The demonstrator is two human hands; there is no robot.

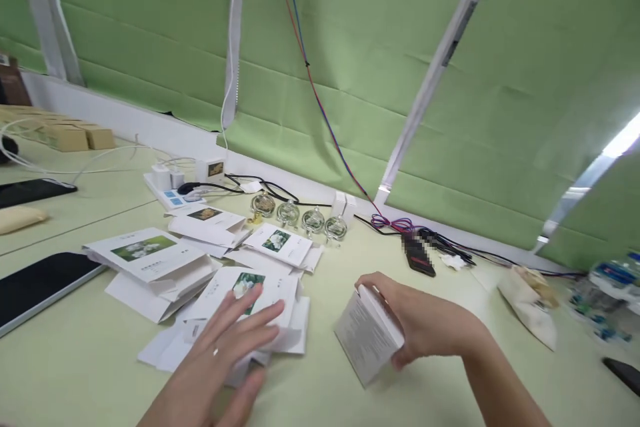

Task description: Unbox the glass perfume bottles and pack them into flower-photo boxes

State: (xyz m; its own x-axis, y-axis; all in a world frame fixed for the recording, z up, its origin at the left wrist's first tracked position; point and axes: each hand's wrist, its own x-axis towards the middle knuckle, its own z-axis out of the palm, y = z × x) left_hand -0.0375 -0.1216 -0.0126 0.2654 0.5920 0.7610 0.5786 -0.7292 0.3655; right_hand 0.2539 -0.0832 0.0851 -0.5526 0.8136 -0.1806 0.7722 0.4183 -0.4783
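Note:
My right hand (420, 320) grips a small white cardboard box (363, 333) by its top end. The box is tilted, and the side facing me carries lines of small grey print. My left hand (225, 347), fingers spread, is over a white carton with a flower picture (285, 300); whether it touches the carton I cannot tell. Several flattened or partly folded cartons (150, 257) with flower pictures lie overlapping around that hand. Behind them stands a row of several round clear glass bottles (313, 220), some with dried plant matter showing.
At left lie a dark phone (45, 287) and a power strip (170, 193) with chargers and cables. Yellowish boxes (70, 137) sit far left. A dark device (419, 257) and bundled cables (445, 243) lie along the wall. A cloth pouch (527, 300) and plastic bottles (607, 293) are at right.

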